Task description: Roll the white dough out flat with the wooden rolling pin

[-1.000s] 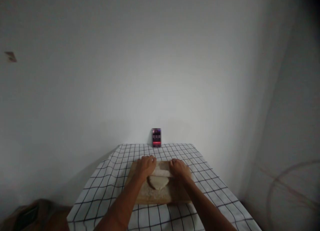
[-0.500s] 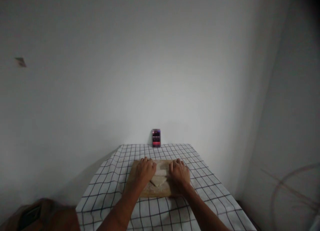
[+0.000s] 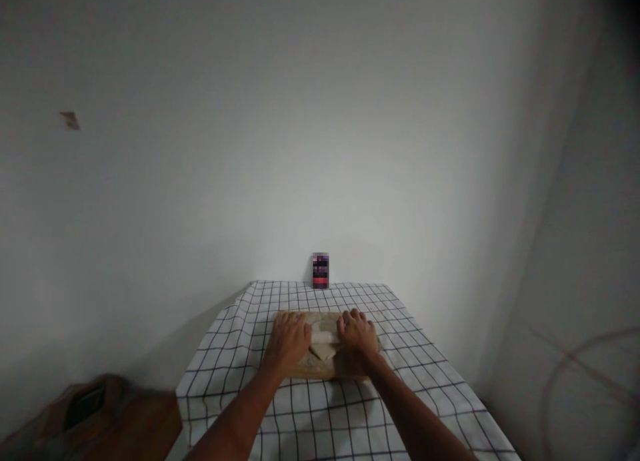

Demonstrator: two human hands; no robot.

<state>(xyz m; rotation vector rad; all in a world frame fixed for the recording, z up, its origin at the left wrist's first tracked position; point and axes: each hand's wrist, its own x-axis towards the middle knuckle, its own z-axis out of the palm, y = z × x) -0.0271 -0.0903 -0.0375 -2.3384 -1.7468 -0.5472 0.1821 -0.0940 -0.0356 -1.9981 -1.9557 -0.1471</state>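
A wooden board (image 3: pixel 325 374) lies on the checked cloth in front of me. On it is a flat piece of pale dough (image 3: pixel 324 352), its pointed near edge showing between my wrists. A pale rolling pin (image 3: pixel 325 338) lies across the dough. My left hand (image 3: pixel 290 340) is closed over the pin's left part, and my right hand (image 3: pixel 358 334) over its right part. Both ends of the pin are hidden under my hands.
The table bears a white cloth with dark grid lines (image 3: pixel 235 354). A blurred, phone-like dark object (image 3: pixel 321 272) stands upright at its far edge, against the white wall (image 3: pixel 320 148). Brown furniture (image 3: pixel 145 414) sits low at the left.
The whole view has shifted, so the table appears slightly farther right and higher. Both hands stay on the rolling pin; the dough between them looks partly more covered by my left hand.
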